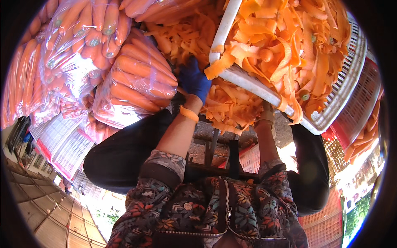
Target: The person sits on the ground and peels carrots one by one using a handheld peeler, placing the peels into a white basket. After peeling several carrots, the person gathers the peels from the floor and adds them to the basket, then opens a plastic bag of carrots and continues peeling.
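My left hand (pixel 194 77), in a blue glove, reaches down into a heap of carrot peelings (pixel 186 40); its fingertips are hidden, so what they touch is unclear. A strip of peel (pixel 189 113) lies around my left wrist. My right forearm runs under the near edge of a white plastic crate (pixel 254 88); only the wrist end of my right hand (pixel 266 113) shows, beside a clump of peelings (pixel 231 105). Long carrot peelings (pixel 285 55) fill the crate and hang over its edge. Close to my left hand lies a clear bag of whole carrots (pixel 139 74).
More clear bags of carrots (pixel 83 34) are piled at the upper left. White-and-red plastic crates (pixel 68 145) stand at the left. Another crate (pixel 356 99) and loose carrots (pixel 366 136) are at the right. Metal bars (pixel 211 148) lie between my knees.
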`<state>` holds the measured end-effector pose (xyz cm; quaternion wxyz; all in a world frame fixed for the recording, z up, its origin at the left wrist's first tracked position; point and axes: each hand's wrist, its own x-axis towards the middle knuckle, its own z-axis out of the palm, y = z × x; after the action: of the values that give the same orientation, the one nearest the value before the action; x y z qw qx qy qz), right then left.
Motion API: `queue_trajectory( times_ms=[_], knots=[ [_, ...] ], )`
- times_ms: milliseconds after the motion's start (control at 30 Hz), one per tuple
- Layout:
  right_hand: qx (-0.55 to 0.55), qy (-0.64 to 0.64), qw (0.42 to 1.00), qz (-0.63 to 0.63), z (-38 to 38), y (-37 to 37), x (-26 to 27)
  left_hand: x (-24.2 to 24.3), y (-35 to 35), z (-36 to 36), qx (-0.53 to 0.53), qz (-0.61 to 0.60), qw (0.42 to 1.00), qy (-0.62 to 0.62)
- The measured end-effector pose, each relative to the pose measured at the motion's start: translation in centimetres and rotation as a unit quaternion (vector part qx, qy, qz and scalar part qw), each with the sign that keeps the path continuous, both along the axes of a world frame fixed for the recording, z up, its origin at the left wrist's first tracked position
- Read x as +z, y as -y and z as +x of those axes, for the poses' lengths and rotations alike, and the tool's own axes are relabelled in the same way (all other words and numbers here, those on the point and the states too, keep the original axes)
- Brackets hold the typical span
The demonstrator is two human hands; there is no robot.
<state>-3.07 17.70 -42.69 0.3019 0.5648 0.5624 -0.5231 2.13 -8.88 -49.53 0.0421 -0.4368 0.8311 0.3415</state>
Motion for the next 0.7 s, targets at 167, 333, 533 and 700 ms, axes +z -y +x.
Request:
queue_trajectory(
  times_ms=[167,333,533,700],
  knots=[
    [-0.059,-0.006,0.984,-0.165,1.5,4.2,-2.0,2.1,-4.7,0.2,-0.044,0.041,0.998,0.011],
    [-0.123,-0.036,0.951,-0.283,3.3,5.2,-1.5,5.2,-6.6,-0.2,0.059,0.269,0.961,0.031],
    [-0.035,-0.119,0.928,-0.352,1.8,5.2,6.6,13.5,-6.5,-0.2,0.116,0.309,0.94,-0.086],
    [0.01,-0.243,0.899,-0.364,1.0,6.5,16.7,25.4,-5.0,1.3,-0.126,-0.001,0.958,-0.257]
  ],
)
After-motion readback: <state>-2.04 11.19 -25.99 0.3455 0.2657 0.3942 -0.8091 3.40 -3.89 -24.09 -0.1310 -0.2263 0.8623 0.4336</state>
